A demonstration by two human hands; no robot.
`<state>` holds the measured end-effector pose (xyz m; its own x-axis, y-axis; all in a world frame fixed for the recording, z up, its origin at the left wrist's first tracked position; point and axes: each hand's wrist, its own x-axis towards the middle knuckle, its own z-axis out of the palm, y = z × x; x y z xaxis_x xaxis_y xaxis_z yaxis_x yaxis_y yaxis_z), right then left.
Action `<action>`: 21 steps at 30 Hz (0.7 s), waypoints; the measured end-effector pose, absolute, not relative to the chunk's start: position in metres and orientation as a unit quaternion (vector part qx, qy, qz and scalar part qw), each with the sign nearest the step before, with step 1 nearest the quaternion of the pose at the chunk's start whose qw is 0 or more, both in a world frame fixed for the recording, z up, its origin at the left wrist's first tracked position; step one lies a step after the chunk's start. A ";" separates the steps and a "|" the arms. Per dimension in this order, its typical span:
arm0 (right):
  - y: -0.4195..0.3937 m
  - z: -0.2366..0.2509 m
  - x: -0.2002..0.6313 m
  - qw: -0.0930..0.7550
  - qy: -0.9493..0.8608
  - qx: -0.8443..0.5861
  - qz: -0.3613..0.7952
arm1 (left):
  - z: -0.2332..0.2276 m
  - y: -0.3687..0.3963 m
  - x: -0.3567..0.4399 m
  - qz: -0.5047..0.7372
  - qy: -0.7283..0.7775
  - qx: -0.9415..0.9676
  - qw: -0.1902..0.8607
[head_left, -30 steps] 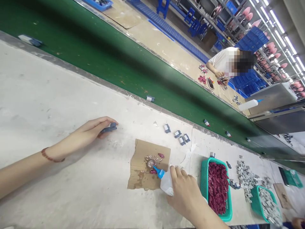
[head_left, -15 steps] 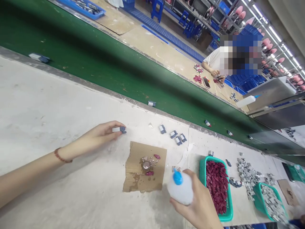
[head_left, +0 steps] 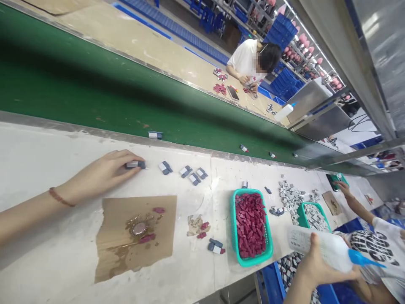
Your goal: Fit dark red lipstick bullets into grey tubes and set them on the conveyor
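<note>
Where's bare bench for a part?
Bare white bench: left of the cardboard, below the left forearm; also between that forearm and the green belt. Crowded: right of the left hand, four grey parts; right of the basket of red pieces, loose pale pieces.

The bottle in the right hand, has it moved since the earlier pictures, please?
Yes, the bottle has moved rightward in view, from left of the teal basket of dark red pieces to its right side.

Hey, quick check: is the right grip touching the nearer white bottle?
Touching. The head view shows the right grip wrapped around the nearer white bottle, pressed against its side with no gap.
</note>
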<state>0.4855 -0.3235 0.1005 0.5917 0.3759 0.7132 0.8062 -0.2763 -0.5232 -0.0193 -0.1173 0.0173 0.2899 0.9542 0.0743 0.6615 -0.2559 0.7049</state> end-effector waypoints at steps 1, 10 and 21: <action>-0.322 0.092 0.493 0.475 -0.346 -0.761 -0.273 | 0.017 -0.114 -0.019 0.255 0.537 0.753 0.282; -0.317 0.038 0.504 0.460 -0.324 -0.786 -0.257 | 0.008 -0.045 0.002 0.284 0.541 0.771 0.181; -0.292 0.071 0.421 0.140 -0.681 -0.717 -0.043 | 0.025 -0.022 0.032 0.165 0.553 0.794 0.191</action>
